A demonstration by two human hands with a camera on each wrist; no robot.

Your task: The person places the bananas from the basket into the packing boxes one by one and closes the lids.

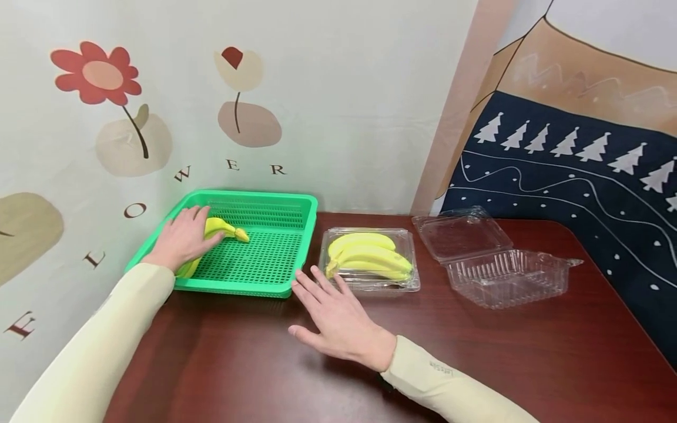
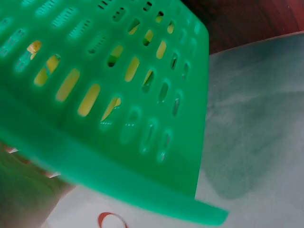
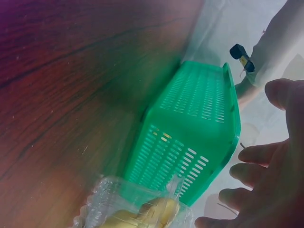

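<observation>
In the head view my left hand point(image 1: 182, 238) is over the left side of a green plastic basket point(image 1: 254, 288), its fingers extended and its thumb out to the right. Yellow bananas point(image 1: 219, 225) lie in the basket, partly hidden beneath that hand. My right hand point(image 1: 341, 320) is spread above the table, fingertips near the basket's front right corner and a closed clear clamshell box point(image 1: 407, 288). That box has a bunch of bananas point(image 1: 370, 257) inside. In the right wrist view the right hand's fingers point(image 3: 259, 154) are apart and hold nothing.
An open clear clamshell box point(image 1: 508, 282) stands to the right, its lid point(image 1: 460, 235) folded back. Everything stands on a dark red-brown table point(image 1: 238, 358). Behind it hangs a light wall cloth point(image 1: 344, 117) with flowers, and a dark blue one point(image 1: 529, 170) at right.
</observation>
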